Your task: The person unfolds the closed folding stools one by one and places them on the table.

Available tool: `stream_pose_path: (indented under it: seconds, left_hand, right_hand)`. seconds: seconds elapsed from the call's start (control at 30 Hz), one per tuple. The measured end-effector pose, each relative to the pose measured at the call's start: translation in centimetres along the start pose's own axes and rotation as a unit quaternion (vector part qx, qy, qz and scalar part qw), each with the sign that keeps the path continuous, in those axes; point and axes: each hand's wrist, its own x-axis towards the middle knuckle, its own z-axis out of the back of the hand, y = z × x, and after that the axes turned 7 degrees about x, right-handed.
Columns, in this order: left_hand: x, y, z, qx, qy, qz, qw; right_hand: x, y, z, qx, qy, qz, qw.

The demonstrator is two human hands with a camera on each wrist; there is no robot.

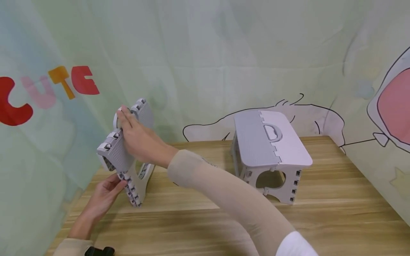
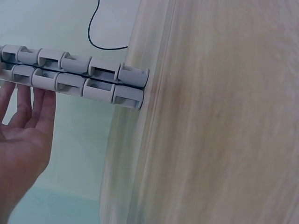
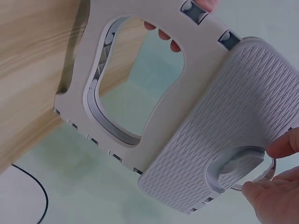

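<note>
A grey and white folding stool [image 1: 120,151], partly folded, stands on its leg panels at the left of the table. My left hand [image 1: 103,195] grips the hinged edge of a leg, thumb in front; its fingertips [image 3: 163,35] show through the leg opening in the right wrist view. Up at the top, my right hand [image 1: 142,140] holds the stool by its carry handle [image 3: 238,168], thumb and fingers on either side of it. The left wrist view has the leg's hinge knuckles [image 2: 74,70] close to the left hand. A second folding stool [image 1: 256,138] stands unfolded to the right.
Both stools rest on a wood-grain table [image 1: 205,227]. Behind it hangs a pale green printed cloth [image 1: 205,71] with cartoon shapes and red and orange letters. The table's back edge runs close behind the unfolded stool.
</note>
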Motion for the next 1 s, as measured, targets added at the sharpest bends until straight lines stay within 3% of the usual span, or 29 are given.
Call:
stream_pose_path:
  seconds: [0.13, 0.27, 0.53, 0.77, 1.0]
  left_hand:
    - [0.1, 0.0, 0.2, 0.012, 0.008, -0.002, 0.9999]
    - [0.2, 0.1, 0.2, 0.004, 0.011, -0.011, 0.9999]
    - [0.0, 0.0, 0.3, 0.034, 0.013, -0.006, 0.9993]
    - [-0.2, 0.0, 0.3, 0.017, 0.014, -0.013, 0.9997]
    - [-0.3, -0.1, 0.2, -0.001, 0.020, -0.014, 0.9997]
  right_hand:
    - [-0.8, -0.8, -0.5, 0.077, -0.031, 0.002, 0.9965]
    - [-1.9, -1.5, -1.6, 0.115, -0.067, 0.006, 0.9911]
    - [-3.4, -2.2, -3.7, 0.200, -0.146, -0.010, 0.9689]
    - [-4.6, -1.8, -5.9, 0.200, -0.148, -0.028, 0.9681]
    - [-5.3, -1.0, -7.5, 0.270, -0.121, -0.051, 0.9538]
